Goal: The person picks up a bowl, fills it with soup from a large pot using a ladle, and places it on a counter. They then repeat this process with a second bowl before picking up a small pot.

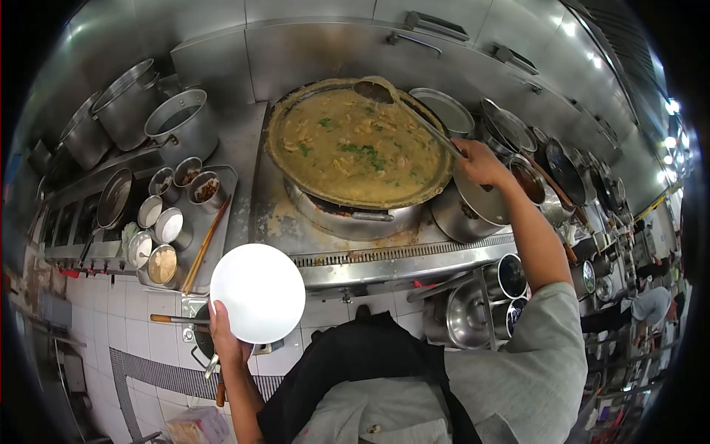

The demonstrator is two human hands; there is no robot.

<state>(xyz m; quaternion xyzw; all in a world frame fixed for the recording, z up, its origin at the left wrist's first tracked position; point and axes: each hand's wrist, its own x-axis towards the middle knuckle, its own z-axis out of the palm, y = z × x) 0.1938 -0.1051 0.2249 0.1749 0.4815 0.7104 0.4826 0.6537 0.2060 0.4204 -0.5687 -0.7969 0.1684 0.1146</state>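
Right hand (479, 164), closed round the ladle (414, 118) handle at centre right, is dipping the bowl into the far rim of the wok (355, 148) at top centre — the scooping step, by my reading. Left hand (225, 337) is gripping the plate (257, 293) by its lower edge at lower left, empty, well apart from the wok. Next move is likely calling for a level lift of the ladle and bringing the plate closer — drips are the risk.
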